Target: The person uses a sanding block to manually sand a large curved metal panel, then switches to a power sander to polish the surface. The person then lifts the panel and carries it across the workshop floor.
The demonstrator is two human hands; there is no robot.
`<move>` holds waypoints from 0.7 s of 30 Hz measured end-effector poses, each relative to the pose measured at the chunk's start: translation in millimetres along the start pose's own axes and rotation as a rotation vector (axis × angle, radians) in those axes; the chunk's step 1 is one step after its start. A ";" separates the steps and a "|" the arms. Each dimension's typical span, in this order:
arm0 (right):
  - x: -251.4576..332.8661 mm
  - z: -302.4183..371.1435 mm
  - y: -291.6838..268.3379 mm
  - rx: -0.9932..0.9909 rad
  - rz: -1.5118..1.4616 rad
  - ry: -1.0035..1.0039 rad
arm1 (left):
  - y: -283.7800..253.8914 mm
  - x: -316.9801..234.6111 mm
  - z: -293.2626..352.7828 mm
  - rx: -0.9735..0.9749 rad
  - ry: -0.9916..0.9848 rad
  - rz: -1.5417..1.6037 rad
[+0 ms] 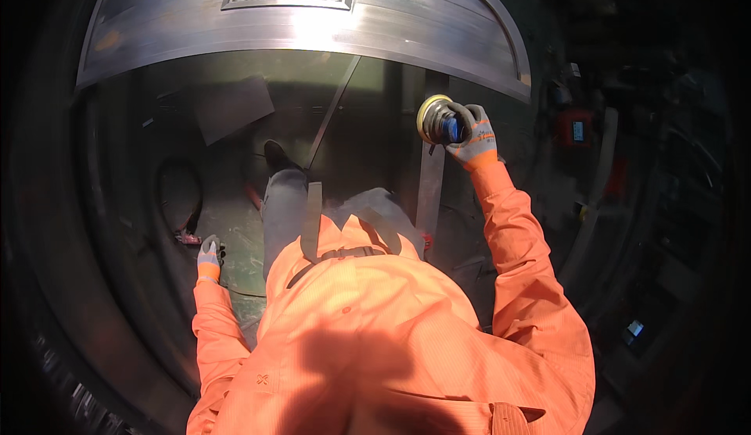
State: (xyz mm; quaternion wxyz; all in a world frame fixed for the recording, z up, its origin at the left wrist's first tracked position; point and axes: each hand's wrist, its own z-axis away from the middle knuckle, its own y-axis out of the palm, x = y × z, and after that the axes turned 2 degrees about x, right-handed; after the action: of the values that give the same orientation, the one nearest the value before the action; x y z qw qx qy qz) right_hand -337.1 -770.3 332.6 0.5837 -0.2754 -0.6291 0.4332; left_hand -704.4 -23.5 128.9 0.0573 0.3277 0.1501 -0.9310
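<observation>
"How might sanding be done well?"
"The left hand [210, 257] is best kept off the metal panel [399, 34], beyond both hands' fingers; the round sander [442, 124], held just ahead of the right palm with its pad [422, 120] turned leftward, would be better laid flat."
"And the pose?"
"The left arm [215, 329] is held low; whether anything is gripped cannot be told. The right hand [476, 142] is wrapped around the sander, elbow slightly bent."

My long-sleeved shirt [344, 318] is orange, striped, with a dark mark [263, 379]. I wear grey trousers [284, 200], a dark shoe [275, 155], a buckled strap [350, 253], and on my 2 hands [474, 131] grey-and-black gloves [483, 139] with orange cuffs [480, 159].
</observation>
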 end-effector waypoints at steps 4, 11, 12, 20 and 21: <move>-63.6 -89.2 3.8 0.034 0.279 0.152 | 8.4 -184.2 -73.6 0.008 0.033 0.004; -165.1 -243.3 67.1 0.177 0.474 0.198 | 43.7 -245.9 -15.8 -0.122 -0.152 0.120; -171.9 -246.3 79.6 0.235 0.504 0.175 | 69.0 -220.0 13.9 -0.143 -0.197 0.063; -216.4 -287.8 110.0 0.438 0.391 0.125 | 163.0 -167.9 119.0 0.010 -0.663 -0.050; -223.4 -287.9 108.0 0.449 0.410 0.090 | 174.5 -178.7 113.1 -0.016 -0.673 -0.051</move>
State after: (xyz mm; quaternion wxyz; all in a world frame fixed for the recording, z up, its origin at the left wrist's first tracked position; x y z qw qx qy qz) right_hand -36.9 -845.2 111.9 0.5575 -0.2797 -0.4224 0.6576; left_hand -596.4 -223.3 282.5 0.0831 -0.0024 0.1380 -0.9869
